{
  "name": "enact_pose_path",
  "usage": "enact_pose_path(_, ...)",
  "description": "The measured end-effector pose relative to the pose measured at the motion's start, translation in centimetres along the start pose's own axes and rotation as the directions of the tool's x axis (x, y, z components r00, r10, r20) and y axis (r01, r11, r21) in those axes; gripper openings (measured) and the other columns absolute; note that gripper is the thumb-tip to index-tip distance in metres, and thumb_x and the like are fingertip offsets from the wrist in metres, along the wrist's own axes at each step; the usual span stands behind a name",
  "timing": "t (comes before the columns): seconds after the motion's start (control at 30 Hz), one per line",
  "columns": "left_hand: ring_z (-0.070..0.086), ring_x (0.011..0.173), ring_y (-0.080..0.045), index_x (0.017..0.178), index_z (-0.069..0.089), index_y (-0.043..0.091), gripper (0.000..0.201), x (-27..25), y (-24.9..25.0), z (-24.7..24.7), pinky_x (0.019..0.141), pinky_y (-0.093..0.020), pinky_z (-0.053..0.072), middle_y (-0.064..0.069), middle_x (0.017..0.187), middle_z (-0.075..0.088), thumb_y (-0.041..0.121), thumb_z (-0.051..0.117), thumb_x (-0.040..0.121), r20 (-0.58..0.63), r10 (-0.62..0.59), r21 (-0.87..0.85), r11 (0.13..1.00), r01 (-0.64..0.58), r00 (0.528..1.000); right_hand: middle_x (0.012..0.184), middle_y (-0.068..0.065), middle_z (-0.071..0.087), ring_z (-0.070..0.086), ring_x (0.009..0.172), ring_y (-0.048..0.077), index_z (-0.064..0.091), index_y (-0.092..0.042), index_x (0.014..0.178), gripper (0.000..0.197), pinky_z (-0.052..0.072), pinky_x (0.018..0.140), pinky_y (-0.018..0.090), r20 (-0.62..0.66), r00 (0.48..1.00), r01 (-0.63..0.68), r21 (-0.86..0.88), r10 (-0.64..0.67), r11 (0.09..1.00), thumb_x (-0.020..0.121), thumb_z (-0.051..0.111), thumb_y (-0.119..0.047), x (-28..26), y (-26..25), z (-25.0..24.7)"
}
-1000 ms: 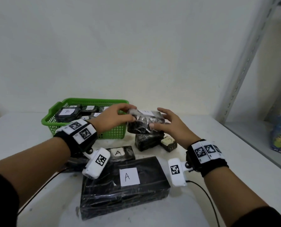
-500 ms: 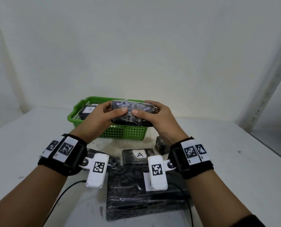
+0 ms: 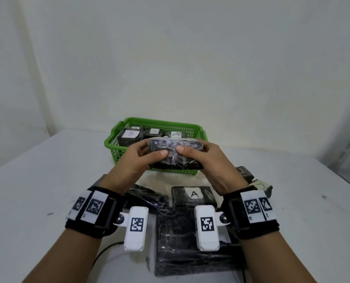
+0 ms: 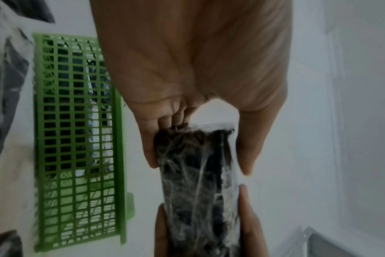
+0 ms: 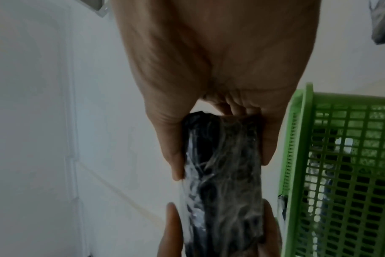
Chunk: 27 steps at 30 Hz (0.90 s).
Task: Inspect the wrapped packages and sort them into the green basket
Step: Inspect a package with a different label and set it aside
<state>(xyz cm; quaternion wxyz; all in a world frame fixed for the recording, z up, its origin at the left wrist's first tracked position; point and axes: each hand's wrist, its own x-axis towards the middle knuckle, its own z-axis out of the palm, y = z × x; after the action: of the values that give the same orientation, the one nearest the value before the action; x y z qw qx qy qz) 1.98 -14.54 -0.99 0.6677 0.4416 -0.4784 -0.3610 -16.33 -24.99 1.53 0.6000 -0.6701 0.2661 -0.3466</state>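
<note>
Since a moment back: I hold the package (image 3: 175, 153) lower and nearer me than half a second ago, now level with the basket's near wall; more of the labelled bundles inside show behind it.
Left hand (image 3: 138, 158): clamped on the package's left end, thumb on top, fingers under.
Right hand (image 3: 205, 158): clamped on the right end the same way, thumb on top, thumbs nearly meeting.
Why two hands: I judge the grip at both ends lets me tilt the package and check each face for a label; none shows on the side facing me.
Where the package is: in the air, just in front of the green basket (image 3: 117, 137), not yet over its rim.
Package make: dark block, roughly brick-shaped, under clear stretch film; the film is wrinkled, glossy, streaked white in the wrist views. Likely slippery.
Basket: rigid green plastic lattice, flared rim, at the far middle of the table (image 3: 37, 180). It holds several wrapped bundles, white paper tags reading B (image 3: 130, 134) and A (image 3: 176, 134).
Waiting on the table: small package marked A (image 3: 194, 194) near the middle; large flat wrapped block (image 3: 180, 242) nearest me, partly hidden by my wrist cameras; two small ones to the right, one with a curved letter I can't read for sure.
Table surface: pale, matte, scuffed.
Next: finish the check, then lift over the rim.
</note>
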Motion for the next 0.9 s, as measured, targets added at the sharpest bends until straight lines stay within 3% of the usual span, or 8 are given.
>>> enact_pose_path(0.1,0.067,0.121,-0.034,0.13,0.063,0.002,0.069,-0.2,0.2,0.1,0.11,-0.05,0.048,-0.016,0.126,0.072,0.031,0.082,0.071,-0.011,-0.007,0.02,1.0,0.007,1.0,0.119,0.005,0.078,0.075,0.112,0.024,0.07,-0.01,0.127,0.06,0.053,0.109,0.048,-0.004,1.0,0.024,-0.015,-0.024,1.0,0.075,0.093,-0.029,-0.5,0.2,-0.2)
enact_pose_path(0.23,0.067,0.121,-0.03,0.13,0.064,0.006,0.068,-0.4,0.3,-0.2,0.11,-0.049,0.048,-0.013,0.126,0.073,0.03,0.083,0.07,-0.051,0.001,0.007,1.0,-0.001,0.999,0.133,0.002,0.071,0.071,0.12,0.019,0.06,-0.018,0.14,0.098,0.053,0.108,0.044,0.024,1.0,0.022,-0.06,-0.021,0.998,0.054,0.102,-0.041,-0.7,1.1,-0.2)
enact_pose_path(0.33,0.064,0.127,-0.032,0.138,0.058,0.006,0.072,-0.5,0.2,-0.4,0.112,-0.05,0.047,-0.015,0.132,0.069,0.026,0.081,0.073,-0.002,-0.03,0.005,1.0,0.03,1.0,0.131,-0.001,0.072,0.073,0.113,0.01,0.061,-0.017,0.138,0.094,0.058,0.103,0.038,0.005,0.998,0.065,-0.059,-0.065,0.996,0.054,0.099,-0.032,-1.2,1.2,-0.4)
enact_pose_path(0.53,0.06,0.132,-0.033,0.142,0.055,0.006,0.074,-0.5,-0.1,-0.4,0.116,-0.056,0.041,-0.015,0.137,0.066,0.026,0.083,0.076,0.044,-0.026,0.055,0.998,0.023,0.999,0.134,0.002,0.071,0.068,0.125,0.02,0.059,-0.016,0.141,0.094,0.05,0.112,0.046,-0.001,0.998,0.062,0.019,-0.062,0.998,0.06,0.099,-0.039,-1.3,1.3,-0.2)
enact_pose_path(0.63,0.062,0.129,-0.032,0.141,0.057,0.009,0.076,-0.5,-0.2,-0.4,0.113,-0.058,0.043,-0.013,0.135,0.067,0.024,0.086,0.072,0.032,-0.005,0.073,0.997,0.003,0.999,0.134,0.001,0.071,0.067,0.126,0.016,0.058,-0.014,0.142,0.085,0.049,0.114,0.044,-0.019,0.996,0.082,0.035,-0.081,0.996,0.068,0.096,-0.032,-1.5,1.4,-0.4)
enact_pose_path(0.73,0.062,0.129,-0.03,0.142,0.055,0.011,0.081,-0.7,-0.1,-0.7,0.112,-0.057,0.045,-0.01,0.137,0.067,0.016,0.089,0.069,0.031,0.017,0.085,0.996,-0.02,0.999,0.136,-0.001,0.069,0.067,0.125,0.014,0.055,-0.016,0.144,0.093,0.052,0.111,0.041,-0.007,0.997,0.072,0.031,-0.071,0.997,0.063,0.098,-0.028,-1.5,1.4,-0.6)
enact_pose_path(0.83,0.06,0.132,-0.024,0.142,0.052,0.016,0.086,-0.7,-0.2,-0.9,0.111,-0.049,0.048,-0.006,0.14,0.064,0.002,0.092,0.066,0.034,0.056,0.136,0.989,-0.06,0.998,0.138,0.009,0.068,0.068,0.124,0.02,0.054,-0.012,0.147,0.101,0.055,0.107,0.045,0.033,0.999,0.006,0.067,-0.008,0.998,0.06,0.097,-0.038,-1.5,1.4,-0.7)
enact_pose_path(0.9,0.059,0.133,-0.023,0.14,0.051,0.016,0.085,-0.9,-0.2,-0.6,0.106,-0.041,0.053,-0.005,0.14,0.063,-0.004,0.086,0.065,0.047,0.091,0.147,0.984,-0.097,0.995,0.134,0.024,0.067,0.072,0.114,0.023,0.061,-0.001,0.138,0.085,0.062,0.096,0.041,0.059,0.997,-0.05,0.164,0.04,0.985,0.069,0.093,-0.039,-1.7,1.1,-0.8)
